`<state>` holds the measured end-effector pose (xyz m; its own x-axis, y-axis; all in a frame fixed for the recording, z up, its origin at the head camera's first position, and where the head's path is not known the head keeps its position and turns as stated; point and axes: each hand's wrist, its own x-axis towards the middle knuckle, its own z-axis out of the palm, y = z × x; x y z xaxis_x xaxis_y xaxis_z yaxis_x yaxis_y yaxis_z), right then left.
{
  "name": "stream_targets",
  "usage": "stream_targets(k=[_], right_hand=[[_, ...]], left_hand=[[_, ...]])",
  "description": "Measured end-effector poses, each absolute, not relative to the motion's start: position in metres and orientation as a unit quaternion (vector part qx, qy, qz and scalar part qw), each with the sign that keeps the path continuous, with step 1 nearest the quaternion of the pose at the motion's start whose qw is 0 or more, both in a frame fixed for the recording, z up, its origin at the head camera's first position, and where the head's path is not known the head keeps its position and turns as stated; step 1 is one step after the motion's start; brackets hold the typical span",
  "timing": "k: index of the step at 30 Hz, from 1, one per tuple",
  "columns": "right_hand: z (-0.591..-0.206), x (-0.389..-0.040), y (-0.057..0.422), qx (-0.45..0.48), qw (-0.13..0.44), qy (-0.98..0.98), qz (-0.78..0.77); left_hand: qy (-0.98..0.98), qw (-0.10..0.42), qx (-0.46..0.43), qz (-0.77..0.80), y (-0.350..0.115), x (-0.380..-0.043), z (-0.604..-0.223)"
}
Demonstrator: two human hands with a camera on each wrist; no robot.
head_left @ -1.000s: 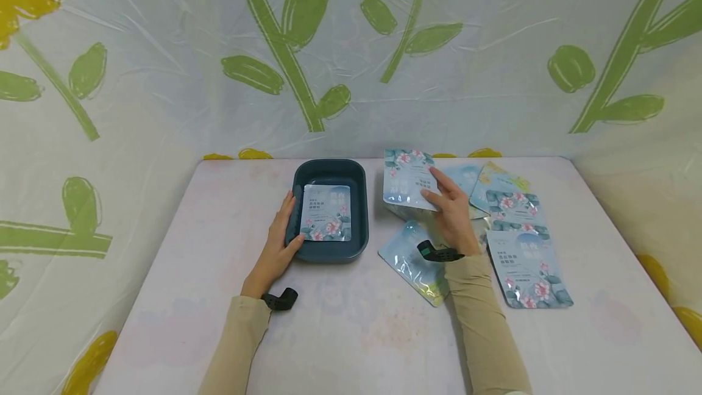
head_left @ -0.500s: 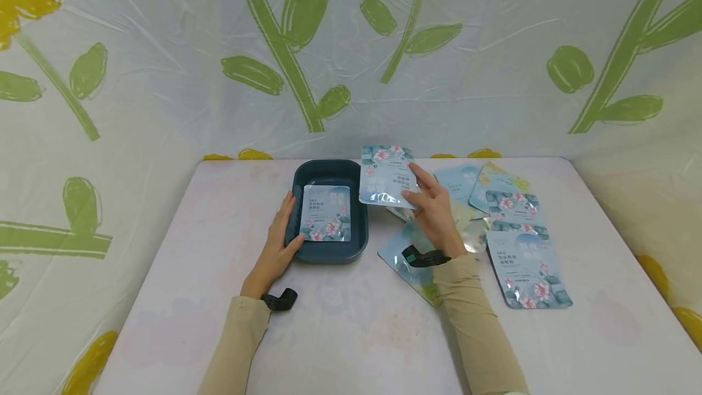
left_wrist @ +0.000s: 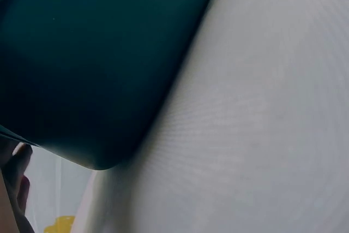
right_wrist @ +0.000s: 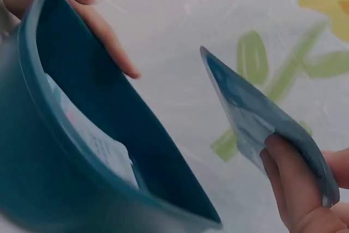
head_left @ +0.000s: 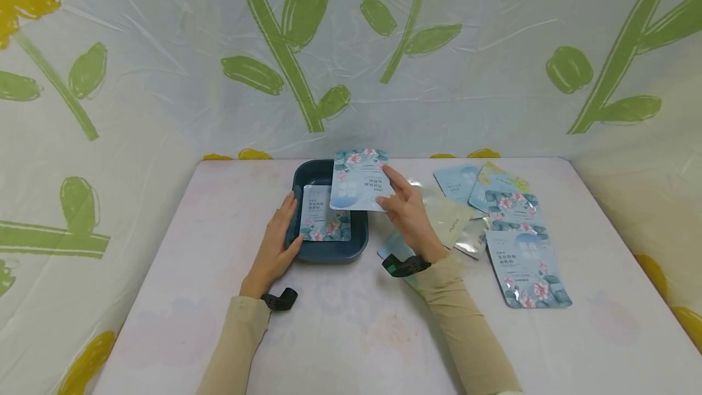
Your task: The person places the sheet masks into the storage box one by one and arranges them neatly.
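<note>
A dark teal plastic bin (head_left: 336, 253) stands on the table, with a pale blue flowered sachet (head_left: 320, 212) lying inside it. My left hand (head_left: 274, 245) rests along the bin's left side, fingers fairly straight and thumb at the near-left rim. In the left wrist view the outer wall of the bin (left_wrist: 109, 58) fills the upper left. Above the bin's right part, my right hand (head_left: 410, 215) pinches a second flat sachet (head_left: 359, 178) by its right edge, its print upside down. The right wrist view has this held sachet (right_wrist: 256, 115) tilted and apart from the bin (right_wrist: 82, 173).
Right of the bin lie several loose sachets: a pale yellow-green one (head_left: 450, 218), a blue and yellow one (head_left: 496, 185), and flowered blue ones (head_left: 529, 273) at the far right. Another sachet (head_left: 397, 247) is partly under the right wrist. A floral cloth (head_left: 164, 78) hangs behind the table.
My right hand has carried the held sachet leftward from the loose sachets to over the bin, uncovering the yellow-green sachet. The left hand and bin have stayed put.
</note>
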<state>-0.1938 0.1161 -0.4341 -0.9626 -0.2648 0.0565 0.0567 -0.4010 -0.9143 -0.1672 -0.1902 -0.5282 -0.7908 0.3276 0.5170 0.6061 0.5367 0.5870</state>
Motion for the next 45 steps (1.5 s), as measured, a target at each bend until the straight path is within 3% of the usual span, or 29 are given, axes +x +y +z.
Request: stream_targets(k=[10,45], right_hand=[[-0.437,-0.189,0.080,-0.116,0.122,0.562,-0.810],[-0.447,-0.186,0.051,-0.059,0.239,0.587,-0.771]], left_hand=[[-0.862,0.223,-0.303,-0.339,-0.192,-0.168,-0.526],[-0.858,0.230,-0.295,-0.353,-0.189,-0.166,-0.526]])
